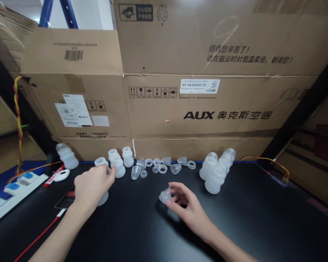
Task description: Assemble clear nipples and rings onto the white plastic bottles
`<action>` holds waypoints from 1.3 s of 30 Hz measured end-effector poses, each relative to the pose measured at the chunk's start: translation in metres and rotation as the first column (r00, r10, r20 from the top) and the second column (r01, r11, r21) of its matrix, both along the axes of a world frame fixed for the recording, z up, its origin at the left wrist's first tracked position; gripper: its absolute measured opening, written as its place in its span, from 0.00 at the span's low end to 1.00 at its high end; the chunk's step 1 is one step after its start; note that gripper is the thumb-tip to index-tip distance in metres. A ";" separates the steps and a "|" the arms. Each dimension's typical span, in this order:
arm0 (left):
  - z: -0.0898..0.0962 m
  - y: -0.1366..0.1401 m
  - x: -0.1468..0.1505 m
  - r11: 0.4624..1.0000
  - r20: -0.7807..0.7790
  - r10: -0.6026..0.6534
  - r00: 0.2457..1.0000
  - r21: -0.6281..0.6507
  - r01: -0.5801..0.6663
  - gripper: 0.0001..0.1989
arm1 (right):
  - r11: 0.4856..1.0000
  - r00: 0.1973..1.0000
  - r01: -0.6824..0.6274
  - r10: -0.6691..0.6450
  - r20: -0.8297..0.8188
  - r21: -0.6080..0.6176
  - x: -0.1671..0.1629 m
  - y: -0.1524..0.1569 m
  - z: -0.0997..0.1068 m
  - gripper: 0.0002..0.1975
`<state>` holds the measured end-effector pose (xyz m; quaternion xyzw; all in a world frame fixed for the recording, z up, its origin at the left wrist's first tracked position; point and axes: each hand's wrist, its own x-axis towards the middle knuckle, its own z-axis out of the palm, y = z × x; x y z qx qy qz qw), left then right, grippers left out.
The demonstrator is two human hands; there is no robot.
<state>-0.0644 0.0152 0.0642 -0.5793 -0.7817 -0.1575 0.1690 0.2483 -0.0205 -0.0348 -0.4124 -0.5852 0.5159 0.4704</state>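
At the left, my left hand (91,185) is closed around an uncapped white baby bottle (100,161), whose neck shows above the fingers and base below. Fingers and thumb of my right hand (184,203) pinch a clear bottle nipple with its collar (165,195), tilted just above the black table. Beyond my left hand stand several uncapped bottles (127,157). Loose clear collars (162,169), caps (176,168) and small discs lie along the back middle.
Several capped bottles (215,178) stand at the right, and another capped bottle (67,156) at the far left. A red marker (54,176), a white oval object (61,175), a dark phone-like device (64,199) with a red cable and a power strip (22,196) lie left. Cardboard (158,120) walls the back.
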 end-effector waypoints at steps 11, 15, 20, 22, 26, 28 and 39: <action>-0.050 -0.014 0.061 0.750 0.642 -0.620 0.451 0.317 0.580 0.13 | 0.999 0.999 0.032 -0.033 0.032 0.039 -0.002 0.001 0.000 0.29; -0.069 -0.032 0.096 0.544 0.783 -0.592 0.189 0.215 0.811 0.10 | 0.998 0.997 -0.012 0.017 -0.078 0.054 -0.003 -0.003 0.011 0.24; -0.070 -0.043 0.108 0.529 0.669 -0.650 0.359 0.059 0.847 0.13 | 0.996 0.975 -0.055 0.069 -0.211 0.072 0.001 -0.008 0.025 0.21; -0.069 -0.044 0.106 0.573 0.647 -0.638 0.418 0.037 0.819 0.13 | 0.996 0.974 -0.041 0.058 -0.221 0.079 0.005 -0.009 0.026 0.21; -0.070 -0.042 0.101 0.665 0.578 -0.616 0.535 0.018 0.747 0.10 | 0.981 0.989 -0.097 0.114 -0.093 0.167 0.010 -0.010 0.024 0.17; -0.072 -0.039 0.099 0.693 0.523 -0.624 0.581 0.026 0.721 0.11 | 0.955 0.992 -0.127 0.116 0.057 0.266 0.011 -0.010 0.022 0.15; -0.065 -0.031 0.074 0.459 0.726 -0.641 0.247 0.104 0.883 0.17 | 0.814 0.922 -0.289 0.096 0.375 0.503 0.020 -0.006 0.022 0.16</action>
